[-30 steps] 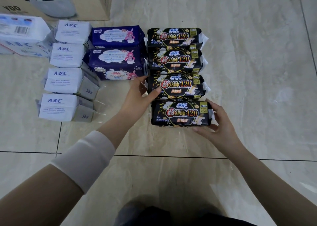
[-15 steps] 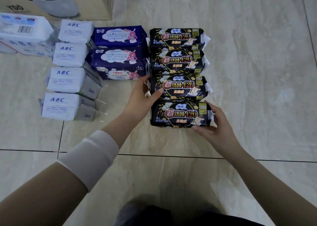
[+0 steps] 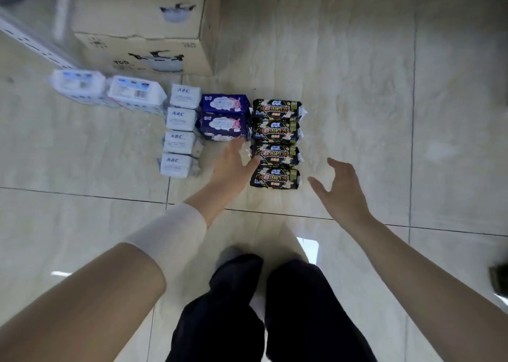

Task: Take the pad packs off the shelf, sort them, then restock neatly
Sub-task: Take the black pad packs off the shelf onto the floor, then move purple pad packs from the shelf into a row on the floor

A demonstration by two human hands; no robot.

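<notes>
Looking down, I see four black pad packs (image 3: 276, 144) lying in a tidy column on the tiled floor (image 3: 384, 114). Just left of that column sit two purple packs (image 3: 224, 120), and further left four white ABC packs (image 3: 178, 136). The left hand (image 3: 233, 164) lies flat and spread at the column's left edge, perhaps touching the third pack; blur hides it. The right hand (image 3: 341, 188) hovers right of the column, fingers spread, holding nothing. A cardboard box (image 3: 143, 32) stands beyond the column, to its left.

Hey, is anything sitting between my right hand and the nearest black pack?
Nothing visible. Only bare floor tile lies between the right hand and the right end of the nearest black pack; the hand holds nothing.
</notes>
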